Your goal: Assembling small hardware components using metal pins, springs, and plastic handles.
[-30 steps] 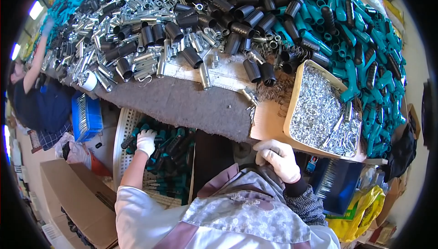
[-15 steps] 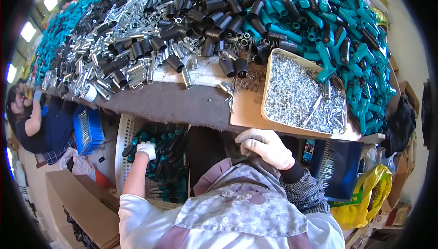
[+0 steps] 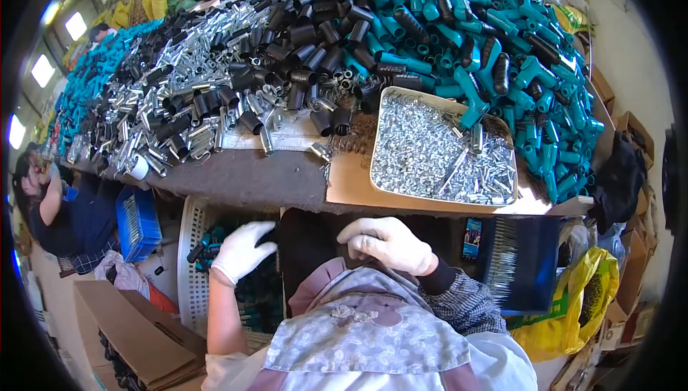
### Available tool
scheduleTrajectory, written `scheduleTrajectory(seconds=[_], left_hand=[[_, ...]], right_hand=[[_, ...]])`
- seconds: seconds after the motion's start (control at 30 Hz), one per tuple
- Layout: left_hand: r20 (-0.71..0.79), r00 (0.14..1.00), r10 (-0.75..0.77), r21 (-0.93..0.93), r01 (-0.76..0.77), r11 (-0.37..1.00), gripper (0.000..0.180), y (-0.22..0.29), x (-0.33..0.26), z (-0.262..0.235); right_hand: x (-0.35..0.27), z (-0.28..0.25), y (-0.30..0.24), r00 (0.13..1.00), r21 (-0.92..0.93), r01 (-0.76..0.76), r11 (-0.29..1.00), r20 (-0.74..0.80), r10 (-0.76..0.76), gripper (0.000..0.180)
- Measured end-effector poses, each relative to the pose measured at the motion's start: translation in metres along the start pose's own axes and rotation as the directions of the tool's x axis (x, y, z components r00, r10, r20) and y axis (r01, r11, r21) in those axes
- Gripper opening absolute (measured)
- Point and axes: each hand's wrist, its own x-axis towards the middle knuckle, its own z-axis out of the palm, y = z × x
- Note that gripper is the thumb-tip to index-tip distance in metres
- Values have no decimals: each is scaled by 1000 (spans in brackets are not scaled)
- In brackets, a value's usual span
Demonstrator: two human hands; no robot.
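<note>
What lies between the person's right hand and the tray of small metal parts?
In the head view, a strip of brown cardboard lies between the right hand and the tray.

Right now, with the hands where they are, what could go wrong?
Spill: the tray of small metal parts sits near the table's front edge; a bump from the right hand might upset it.
Slide: a teal handle overlaps the tray's back rim below the piled handles; the pile could slip in.
Snag: the right sleeve is close to the metal rods and could catch.
</note>
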Motion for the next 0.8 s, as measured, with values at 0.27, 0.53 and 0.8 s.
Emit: scheduleTrajectory(seconds=[0.27,0.53,0.8], left_hand=[[-373,928,3,228,88,970,38,36,141,-62],[-501,833,-233,26,284,959,50,8,164,-33],[-435,861,264,4,-291,957,37,106,98,-4]], right_hand=[[68,16,3,905,-279,349,895,-149,-399,21],[89,5,15,970,-24,175,984,-169,-177,21],[97,-10,17,981,296,119,948,-182,-67,44]])
